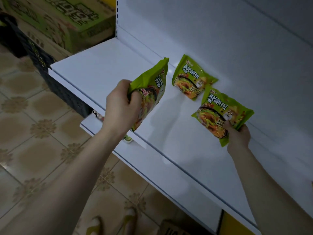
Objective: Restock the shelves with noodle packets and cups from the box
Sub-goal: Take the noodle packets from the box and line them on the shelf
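Note:
My left hand (122, 106) grips a green noodle packet (150, 89) by its lower end and holds it on edge above the white shelf (105, 65). My right hand (238, 135) pinches the near corner of a second green packet (221, 112), which lies face up on the shelf by the back panel. A third green packet (191, 78) leans against the back panel just beyond it, touched by neither hand.
Green and tan cardboard noodle boxes (67, 22) are stacked at the upper left beside a dark plastic crate (55, 78). A lower shelf edge (94, 122) juts out under the top one. Patterned tile floor (33, 133) lies to the left, and another box (177, 228) sits at the bottom.

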{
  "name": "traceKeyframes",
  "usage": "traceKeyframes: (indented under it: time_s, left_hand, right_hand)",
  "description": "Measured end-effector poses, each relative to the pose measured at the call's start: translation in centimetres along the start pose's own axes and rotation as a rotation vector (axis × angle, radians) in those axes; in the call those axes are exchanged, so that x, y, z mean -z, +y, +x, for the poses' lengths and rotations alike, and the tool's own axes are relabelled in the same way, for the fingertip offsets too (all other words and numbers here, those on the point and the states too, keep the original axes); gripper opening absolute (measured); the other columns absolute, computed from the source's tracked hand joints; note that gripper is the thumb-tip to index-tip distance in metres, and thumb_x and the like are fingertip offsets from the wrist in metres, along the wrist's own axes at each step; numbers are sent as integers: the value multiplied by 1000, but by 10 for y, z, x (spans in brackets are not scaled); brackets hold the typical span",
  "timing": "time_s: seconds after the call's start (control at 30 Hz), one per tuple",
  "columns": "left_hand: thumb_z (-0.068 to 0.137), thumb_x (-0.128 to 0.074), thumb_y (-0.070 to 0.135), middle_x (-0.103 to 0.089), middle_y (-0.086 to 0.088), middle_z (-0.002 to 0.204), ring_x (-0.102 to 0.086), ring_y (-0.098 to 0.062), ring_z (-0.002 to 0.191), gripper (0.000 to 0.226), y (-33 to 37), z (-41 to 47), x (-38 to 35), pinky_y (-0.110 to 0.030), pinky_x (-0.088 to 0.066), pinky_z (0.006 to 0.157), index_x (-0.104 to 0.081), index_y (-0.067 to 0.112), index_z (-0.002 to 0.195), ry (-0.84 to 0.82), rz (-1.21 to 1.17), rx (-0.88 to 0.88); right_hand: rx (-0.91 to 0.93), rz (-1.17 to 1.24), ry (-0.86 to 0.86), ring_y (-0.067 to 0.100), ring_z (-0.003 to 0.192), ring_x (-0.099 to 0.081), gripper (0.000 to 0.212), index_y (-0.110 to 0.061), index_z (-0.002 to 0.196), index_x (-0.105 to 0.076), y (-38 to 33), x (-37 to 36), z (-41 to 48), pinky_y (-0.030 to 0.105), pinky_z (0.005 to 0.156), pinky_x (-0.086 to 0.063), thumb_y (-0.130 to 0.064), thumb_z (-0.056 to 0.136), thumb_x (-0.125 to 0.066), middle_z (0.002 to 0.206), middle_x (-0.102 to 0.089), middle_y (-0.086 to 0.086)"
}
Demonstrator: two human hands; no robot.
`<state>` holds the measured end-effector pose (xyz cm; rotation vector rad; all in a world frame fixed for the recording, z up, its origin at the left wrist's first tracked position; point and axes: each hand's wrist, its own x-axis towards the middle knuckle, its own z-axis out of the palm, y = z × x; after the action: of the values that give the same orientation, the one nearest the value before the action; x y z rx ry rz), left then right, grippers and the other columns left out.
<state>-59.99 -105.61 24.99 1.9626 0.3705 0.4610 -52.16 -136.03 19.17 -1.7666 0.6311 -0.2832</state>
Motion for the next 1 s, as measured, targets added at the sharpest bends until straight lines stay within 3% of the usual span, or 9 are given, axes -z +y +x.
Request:
traceKeyframes:
  time_s: [0.17,0.47,0.6,1.0]
  left_hand:
    - [89,-41,7,-45,8,67,-43,-6,61,8,-16,6,-37,-10,-33,49,-47,9,84,-2,-48,-24]
    - [90,-43,8,-48,7,68,-45,-6,62,9,-44,14,-95,-7,-32,45,-50,11,85,-44,-66,-49]
    - [89,-43,8,-49,4,67,-44,-7,60,10,-49,20,-112,-7,-32,45,-52,8,84,-48,-61,-70]
    - [88,-44,6,-48,3,63,-44,-8,59,11,-53,20,-142,-10,-33,47,-52,8,82,-92,-80,-71]
  right_hand:
    - [-23,77,53,17,96,-56,35,-6,119,-55,26,-16,35,29,81,-45,-11,85,-65,110,-58,8]
    - [1,142,90,21,93,-57,32,-2,118,-53,49,-34,84,32,79,-46,-9,88,-61,109,-58,12]
    - [25,122,114,19,90,-55,31,0,116,-54,52,-43,104,26,70,-46,-10,88,-61,105,-57,9]
    - [86,-42,189,25,95,-57,30,0,110,-55,58,-40,142,32,80,-47,-16,86,-64,115,-59,17]
